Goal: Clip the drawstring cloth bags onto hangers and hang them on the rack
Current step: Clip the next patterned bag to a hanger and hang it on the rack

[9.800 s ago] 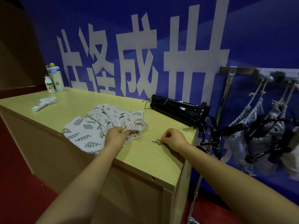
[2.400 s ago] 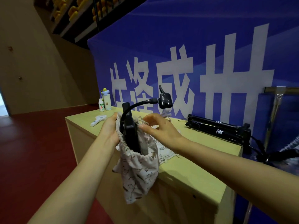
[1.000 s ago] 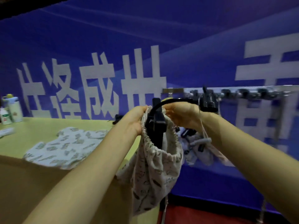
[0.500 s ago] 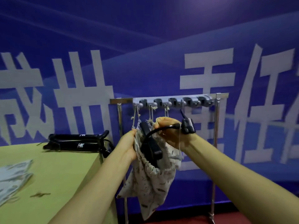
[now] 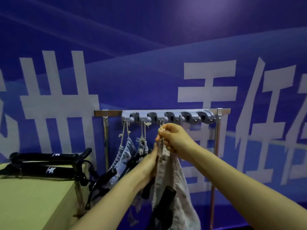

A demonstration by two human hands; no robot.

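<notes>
Blue banner behind rack (image 5: 166, 112): two bags (image 5: 126, 151) hung. Right hand (image 5: 174, 138) grip pinched on third bag's (image 5: 172, 188) cord; left hand (image 5: 152, 161) grip steadies cloth. Hooking unfinished.

Rack frame (image 5: 106, 146): polished metal, chrome-like, glossy. Hook strip (image 5: 167, 116) on rack bar: grey moulded plastic, smooth, slight sheen. Held bag (image 5: 172, 188): pale printed cloth, matt, gathered at neck; drawstring (image 5: 162, 130): rough twisted cord, knotted. Hung bags (image 5: 127, 151): similar woven cloth, matt. Table (image 5: 33, 205): light wood-look laminate, smooth, matt. Black bundle (image 5: 48, 165) on table: matt, material unclear. Backdrop (image 5: 149, 47): printed banner, smooth, faint sheen.
</notes>
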